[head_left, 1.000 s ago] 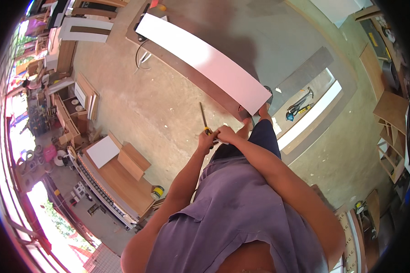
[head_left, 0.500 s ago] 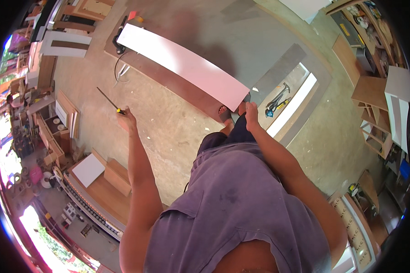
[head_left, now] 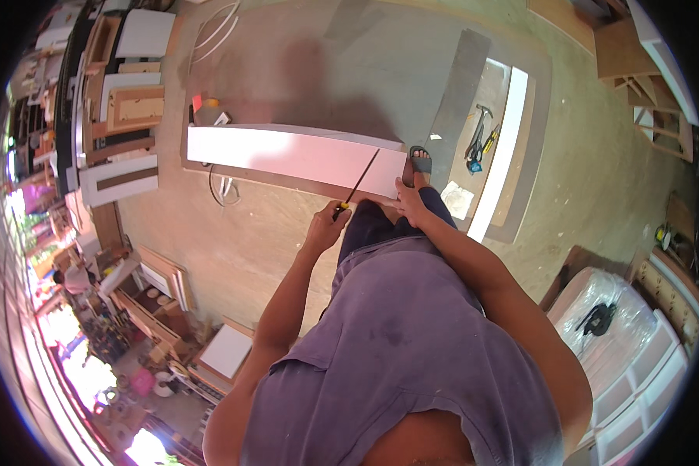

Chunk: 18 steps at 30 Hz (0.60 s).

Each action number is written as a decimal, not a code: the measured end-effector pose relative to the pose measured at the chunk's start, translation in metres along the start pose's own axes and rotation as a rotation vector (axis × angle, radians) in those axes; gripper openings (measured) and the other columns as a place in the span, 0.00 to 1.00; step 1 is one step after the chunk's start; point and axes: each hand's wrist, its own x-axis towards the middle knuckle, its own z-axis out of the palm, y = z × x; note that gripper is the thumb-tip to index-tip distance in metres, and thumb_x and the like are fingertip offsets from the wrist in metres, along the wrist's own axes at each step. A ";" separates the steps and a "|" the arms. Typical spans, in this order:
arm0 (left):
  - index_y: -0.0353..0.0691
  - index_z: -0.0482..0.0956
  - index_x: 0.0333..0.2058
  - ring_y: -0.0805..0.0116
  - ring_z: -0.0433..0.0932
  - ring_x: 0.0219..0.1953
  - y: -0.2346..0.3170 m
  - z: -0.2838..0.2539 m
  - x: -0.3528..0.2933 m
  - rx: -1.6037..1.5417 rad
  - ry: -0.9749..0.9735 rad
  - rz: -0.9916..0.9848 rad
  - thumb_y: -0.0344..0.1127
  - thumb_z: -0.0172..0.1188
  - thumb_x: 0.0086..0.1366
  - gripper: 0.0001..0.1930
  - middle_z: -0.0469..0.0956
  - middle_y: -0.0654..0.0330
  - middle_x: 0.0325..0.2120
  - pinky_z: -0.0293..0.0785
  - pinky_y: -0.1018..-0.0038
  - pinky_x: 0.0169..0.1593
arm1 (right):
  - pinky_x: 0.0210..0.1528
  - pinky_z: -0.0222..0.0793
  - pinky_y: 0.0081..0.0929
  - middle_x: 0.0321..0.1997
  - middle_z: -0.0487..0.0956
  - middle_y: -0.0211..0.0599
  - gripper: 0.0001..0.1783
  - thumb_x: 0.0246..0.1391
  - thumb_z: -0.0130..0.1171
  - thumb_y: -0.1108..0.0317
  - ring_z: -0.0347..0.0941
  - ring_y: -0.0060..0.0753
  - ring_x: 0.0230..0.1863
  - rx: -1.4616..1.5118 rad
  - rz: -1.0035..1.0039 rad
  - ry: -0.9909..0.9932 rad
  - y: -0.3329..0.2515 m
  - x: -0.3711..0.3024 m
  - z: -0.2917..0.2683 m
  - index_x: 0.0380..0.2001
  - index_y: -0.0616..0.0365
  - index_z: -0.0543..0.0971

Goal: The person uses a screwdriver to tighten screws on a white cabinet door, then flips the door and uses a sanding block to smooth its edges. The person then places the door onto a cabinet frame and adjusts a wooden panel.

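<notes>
My left hand (head_left: 326, 227) is closed round the handle of a long screwdriver (head_left: 363, 177). The thin dark shaft points up and to the right, its tip over the right part of a long white board (head_left: 287, 158). At that board's right end, my right hand (head_left: 412, 208) grips the near corner, thumb above; its other fingertips are partly hidden. The board lies across a wide grey-brown sheet on the floor, and a second narrow face shows along its far side. My sandalled foot (head_left: 421, 161) stands just beyond the right end.
To the right lie a hammer (head_left: 479, 124) and other hand tools, beside a narrow white strip (head_left: 505, 147) and a grey plank (head_left: 457, 93). A cable (head_left: 212, 186) loops at the left. Wood panels and frames (head_left: 136, 107) stack along the left; a plastic-wrapped piece (head_left: 602, 314) stands at lower right.
My left hand has swung right with the screwdriver, from out over the floor to the board's near side. My right hand stays at the board's end. The whole view has turned.
</notes>
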 end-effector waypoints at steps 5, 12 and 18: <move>0.36 0.79 0.41 0.69 0.77 0.19 0.018 -0.027 0.042 0.025 -0.140 -0.025 0.43 0.57 0.69 0.14 0.78 0.58 0.19 0.73 0.70 0.27 | 0.25 0.61 0.31 0.23 0.70 0.32 0.34 0.62 0.48 0.36 0.65 0.29 0.21 0.009 -0.107 0.101 0.009 -0.013 0.007 0.36 0.63 0.78; 0.33 0.76 0.45 0.76 0.74 0.18 -0.007 -0.071 0.102 -0.078 -0.040 0.059 0.39 0.59 0.68 0.15 0.75 0.62 0.20 0.71 0.76 0.23 | 0.60 0.65 0.43 0.53 0.77 0.54 0.28 0.59 0.58 0.50 0.73 0.55 0.57 -0.533 -0.550 0.478 -0.021 -0.053 0.042 0.53 0.61 0.74; 0.33 0.74 0.49 0.80 0.73 0.21 -0.049 -0.098 0.070 -0.521 0.317 0.075 0.35 0.61 0.67 0.16 0.76 0.64 0.23 0.70 0.81 0.24 | 0.58 0.68 0.48 0.53 0.76 0.44 0.22 0.56 0.56 0.61 0.72 0.51 0.55 -1.234 -0.961 0.221 -0.071 -0.043 0.030 0.54 0.52 0.75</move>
